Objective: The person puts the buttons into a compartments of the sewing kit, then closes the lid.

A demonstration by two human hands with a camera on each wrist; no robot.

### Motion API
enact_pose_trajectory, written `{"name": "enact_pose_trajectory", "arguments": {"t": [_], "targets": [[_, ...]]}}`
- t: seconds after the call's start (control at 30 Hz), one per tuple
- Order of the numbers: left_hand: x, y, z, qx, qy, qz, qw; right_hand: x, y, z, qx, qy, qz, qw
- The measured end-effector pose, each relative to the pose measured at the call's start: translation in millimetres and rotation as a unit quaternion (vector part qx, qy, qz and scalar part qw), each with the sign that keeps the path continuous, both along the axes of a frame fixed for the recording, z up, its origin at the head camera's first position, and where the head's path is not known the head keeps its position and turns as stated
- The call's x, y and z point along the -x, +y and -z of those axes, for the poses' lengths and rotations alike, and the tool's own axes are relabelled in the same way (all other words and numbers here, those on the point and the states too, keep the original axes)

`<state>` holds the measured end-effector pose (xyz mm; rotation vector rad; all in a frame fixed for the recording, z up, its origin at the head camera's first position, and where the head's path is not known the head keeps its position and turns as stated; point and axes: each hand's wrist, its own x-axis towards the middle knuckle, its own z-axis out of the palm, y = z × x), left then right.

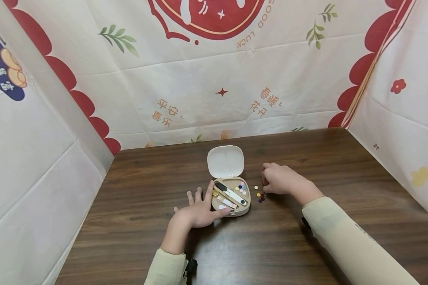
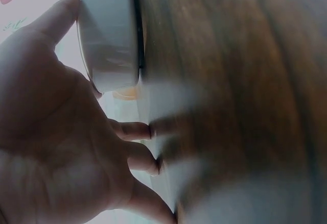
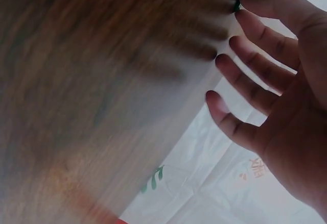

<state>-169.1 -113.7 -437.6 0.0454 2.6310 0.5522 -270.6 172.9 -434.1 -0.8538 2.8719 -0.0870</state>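
Note:
A small sewing case lies on the table with its white lid tipped back. Inside are several buttons in the right compartment, a long black-and-white tool and a pale tape-like strip. My left hand rests against the case, thumb over its front edge and index finger along its left side, the other fingers spread on the table. Several loose buttons lie right of the case. Beside them, my right hand pinches a small dark green button at the table surface between thumb and index fingertip.
The brown wooden table ends at a white printed cloth behind it. Similar cloth panels hang along the left and right sides. A pale button sits a little apart, near the case's right edge.

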Motion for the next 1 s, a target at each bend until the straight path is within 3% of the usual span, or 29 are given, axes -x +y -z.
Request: {"name": "enact_pose_trajectory", "arguments": {"t": [0.4, 0.53, 0.73, 1.0], "targets": [[1.2, 2.8, -1.2, 0.001, 0.001, 0.000, 1.0000, -0.1, 5.8, 7.0, 0.010, 0.039, -0.076, 0.9963], [0.9, 3.2, -0.7, 0.001, -0.002, 0.003, 1.0000, 0.6, 8.8, 5.3, 0.018, 0.049, -0.080, 0.9954], [1.3, 2.6, -0.9, -0.001, 0.001, 0.001, 1.0000, 0.7, 7.8, -4.1, 0.054, 0.045, -0.073, 0.9949], [1.1, 0.4, 0.5, 0.001, 0.000, -0.001, 1.0000, -5.2, -6.3, -25.1, 0.101, 0.049, -0.097, 0.9888]]}}
